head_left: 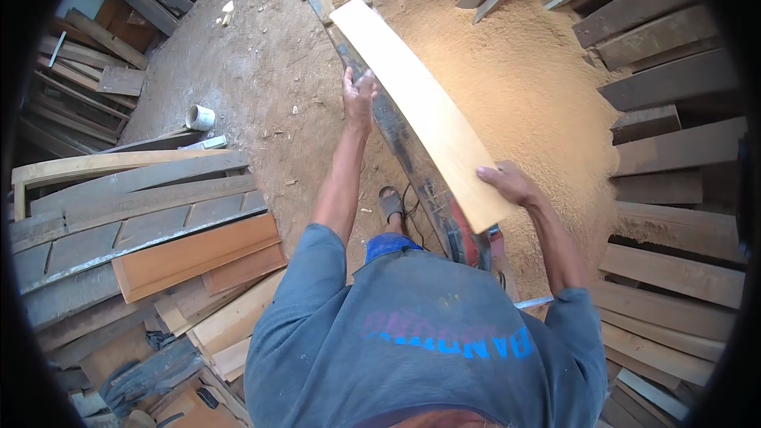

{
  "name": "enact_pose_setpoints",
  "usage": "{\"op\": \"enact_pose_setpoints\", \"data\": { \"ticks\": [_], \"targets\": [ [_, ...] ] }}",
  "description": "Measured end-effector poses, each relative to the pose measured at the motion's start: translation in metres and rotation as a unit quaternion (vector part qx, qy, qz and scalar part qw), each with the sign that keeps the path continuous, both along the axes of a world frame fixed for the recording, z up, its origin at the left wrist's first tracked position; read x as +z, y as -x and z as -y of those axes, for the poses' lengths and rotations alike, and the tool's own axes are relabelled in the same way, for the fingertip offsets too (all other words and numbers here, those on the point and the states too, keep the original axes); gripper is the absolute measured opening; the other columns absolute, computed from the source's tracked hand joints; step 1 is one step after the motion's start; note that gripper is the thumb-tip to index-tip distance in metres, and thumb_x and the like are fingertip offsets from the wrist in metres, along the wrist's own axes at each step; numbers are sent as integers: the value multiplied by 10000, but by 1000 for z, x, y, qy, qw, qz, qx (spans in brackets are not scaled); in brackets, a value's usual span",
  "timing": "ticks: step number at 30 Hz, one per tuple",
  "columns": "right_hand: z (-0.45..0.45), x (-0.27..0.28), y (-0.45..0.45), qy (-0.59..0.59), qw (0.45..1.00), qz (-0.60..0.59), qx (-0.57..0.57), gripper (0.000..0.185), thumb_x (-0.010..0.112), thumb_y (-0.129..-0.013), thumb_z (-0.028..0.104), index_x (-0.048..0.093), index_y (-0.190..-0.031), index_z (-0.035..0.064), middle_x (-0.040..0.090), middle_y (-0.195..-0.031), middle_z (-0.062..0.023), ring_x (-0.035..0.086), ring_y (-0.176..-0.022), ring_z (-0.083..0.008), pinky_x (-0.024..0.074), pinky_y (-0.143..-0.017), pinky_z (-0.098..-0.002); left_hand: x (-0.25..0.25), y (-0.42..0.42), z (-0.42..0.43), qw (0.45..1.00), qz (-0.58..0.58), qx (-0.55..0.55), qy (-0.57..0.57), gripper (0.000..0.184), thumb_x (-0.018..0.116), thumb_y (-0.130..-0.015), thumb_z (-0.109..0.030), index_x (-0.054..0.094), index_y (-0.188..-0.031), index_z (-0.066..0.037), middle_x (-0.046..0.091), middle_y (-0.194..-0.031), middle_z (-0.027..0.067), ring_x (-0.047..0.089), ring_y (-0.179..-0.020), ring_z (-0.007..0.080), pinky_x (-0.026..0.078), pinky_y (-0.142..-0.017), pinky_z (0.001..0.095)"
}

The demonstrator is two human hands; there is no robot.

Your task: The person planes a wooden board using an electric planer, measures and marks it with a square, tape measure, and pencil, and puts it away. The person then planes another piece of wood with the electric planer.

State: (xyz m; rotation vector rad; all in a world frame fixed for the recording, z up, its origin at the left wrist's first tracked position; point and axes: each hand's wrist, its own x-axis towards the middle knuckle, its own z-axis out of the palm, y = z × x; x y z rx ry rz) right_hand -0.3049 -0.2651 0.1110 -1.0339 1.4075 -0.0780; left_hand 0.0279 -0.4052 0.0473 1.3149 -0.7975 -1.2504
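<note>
A long, pale, smooth wooden board [428, 115] lies at a slant over a narrow, dark, worn bench [396, 131]. My right hand [511, 183] grips the board's near right edge, thumb on the top face and the other fingers hidden beneath. By the left edge, further up, my left hand [361, 99] is raised with thumb and fingers apart. Whether it touches the board I cannot tell. Below the board's near end, a red and dark tool [468, 239] shows in part; its kind is mostly hidden.
Sawdust [507, 87] covers the ground right of the bench. Stacked planks [674, 230] line the right side. On the left are more boards and an orange-brown panel [198, 257]. A white bucket [200, 117] lies on the dirt floor. My sandalled foot [391, 204] stands beside the bench.
</note>
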Motion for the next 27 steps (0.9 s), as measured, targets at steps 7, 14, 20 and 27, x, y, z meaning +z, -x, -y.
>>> {"op": "enact_pose_setpoints", "data": {
  "ticks": [7,14,20,27],
  "targets": [
    [-74,-105,-83,1,954,262,-144,585,613,-1016,428,609,-1312,-78,716,-1125,-131,694,-961,-179,558,-844,-312,-47,32,-209,936,-288,-169,-110,834,634,-952,-472,293,-1533,21,484,-1458,290,566,-1303,361,484,-1101,483],
    [-75,-30,-61,177,976,105,-70,546,629,-984,422,658,-1240,-60,733,-1071,-153,687,-969,-212,542,-859,-342,-4,10,-238,943,-257,-169,-125,674,639,-905,-356,458,-1406,57,629,-1294,203,670,-1140,300,537,-1026,445],
    [-104,-42,30,275,951,-83,-112,559,660,-940,450,670,-1189,-50,727,-1076,-217,709,-989,-291,540,-896,-404,111,-11,-201,875,-442,-152,121,618,585,-989,-364,458,-1427,53,607,-1311,254,661,-1168,346,580,-984,484],
    [-204,-90,38,169,983,-70,-29,589,720,-875,474,658,-1193,-18,707,-1111,-254,702,-1047,-352,540,-896,-424,182,-12,-164,824,-516,-166,162,522,558,-994,-234,467,-1409,69,535,-1425,288,567,-1295,449,541,-1024,620]
  ]
}}
